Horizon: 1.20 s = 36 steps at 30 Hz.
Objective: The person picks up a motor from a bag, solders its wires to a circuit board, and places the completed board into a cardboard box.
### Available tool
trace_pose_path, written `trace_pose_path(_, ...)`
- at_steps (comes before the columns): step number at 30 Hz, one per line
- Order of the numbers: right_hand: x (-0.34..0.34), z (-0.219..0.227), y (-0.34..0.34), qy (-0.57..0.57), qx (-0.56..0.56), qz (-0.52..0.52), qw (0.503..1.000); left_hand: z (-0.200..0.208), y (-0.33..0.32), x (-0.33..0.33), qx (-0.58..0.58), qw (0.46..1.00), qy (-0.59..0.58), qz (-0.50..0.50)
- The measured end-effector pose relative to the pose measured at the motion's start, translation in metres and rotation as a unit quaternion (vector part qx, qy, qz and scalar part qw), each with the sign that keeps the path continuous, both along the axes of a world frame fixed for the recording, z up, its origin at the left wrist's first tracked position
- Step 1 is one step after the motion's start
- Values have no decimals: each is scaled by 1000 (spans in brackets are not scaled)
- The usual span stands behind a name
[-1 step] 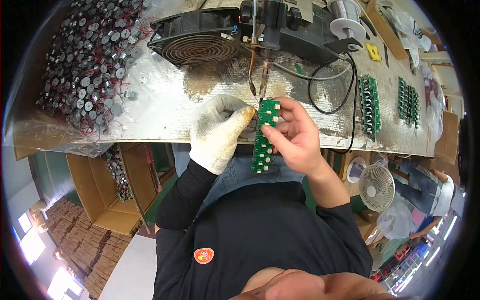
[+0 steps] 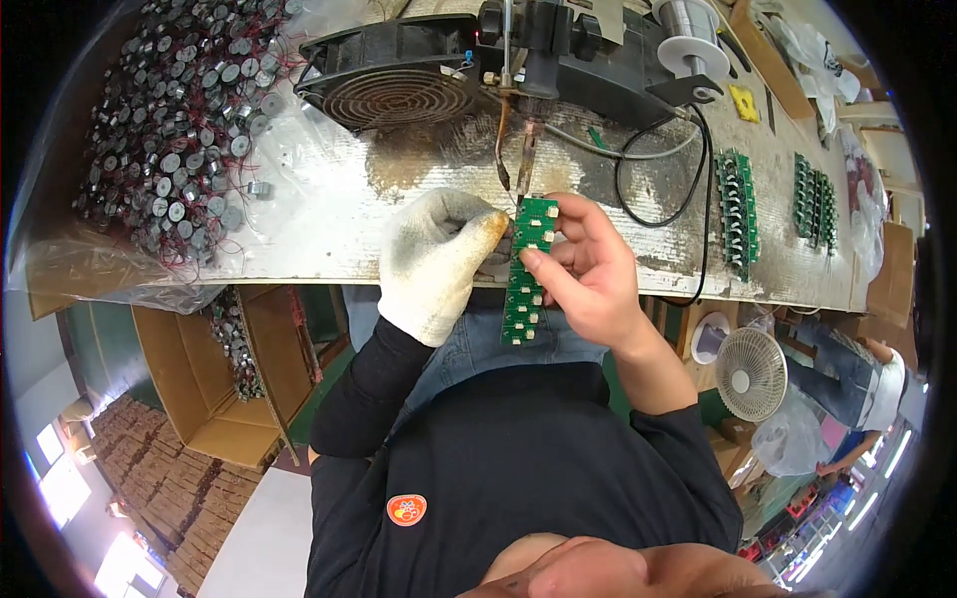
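Observation:
My right hand [image 2: 593, 271], bare, grips a long green circuit board [image 2: 523, 299] with its thumb on the face and its fingers behind the right edge. Small white connectors run along the board. My left hand [image 2: 434, 261] wears a white glove, stained brown at the thumb tip. Its thumb and fingers are pinched together against the board's upper left edge; what they hold is hidden. Just above the board's top end, the tip of a mounted soldering iron [image 2: 526, 164] points down, with a thin copper-coloured feed tube [image 2: 502, 145] beside it.
A heap of round metal parts with red wires [image 2: 189, 149] lies at the left. A black fan [image 2: 394, 85] and a solder spool [image 2: 690, 35] stand at the back. Rows of circuit boards [image 2: 738, 214] lie right, past a black cable [image 2: 706, 199]. Another person [image 2: 862, 384] is far right.

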State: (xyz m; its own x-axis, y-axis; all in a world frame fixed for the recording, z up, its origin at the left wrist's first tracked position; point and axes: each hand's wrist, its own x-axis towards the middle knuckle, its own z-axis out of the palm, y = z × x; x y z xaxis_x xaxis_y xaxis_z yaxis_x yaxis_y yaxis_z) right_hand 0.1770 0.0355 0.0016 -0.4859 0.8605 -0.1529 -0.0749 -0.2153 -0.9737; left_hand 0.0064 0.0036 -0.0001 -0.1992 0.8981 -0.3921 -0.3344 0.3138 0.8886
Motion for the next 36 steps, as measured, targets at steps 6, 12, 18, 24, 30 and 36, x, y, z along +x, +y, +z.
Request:
trace_pose_path(6, -1, -1, 2, 1, -7, -2, 1000, -3, 2, -1, 4, 999, -31, -6)
trace_pose_path(12, -2, 2, 2, -2, 16, -3, 1000, 3, 1, 0, 12, 999, -35, 6)
trace_pose_path(18, -1, -5, 2, -24, 17, 4, 1000, -8, -2, 0, 12, 1000, -19, 10)
trace_pose_path(24, 0, -7, -1, -25, 15, -1, 1000, -7, -3, 3, 15, 1000, -9, 20)
trace_pose_path(30, 0, 0, 1, -12, -5, 3, 1000, -6, -1, 1, 21, 1000, 13, 9)
trace_pose_path(36, -4, 1, 2, 9, 15, 0, 1000, -4, 3, -1, 40, 999, -11, 4)
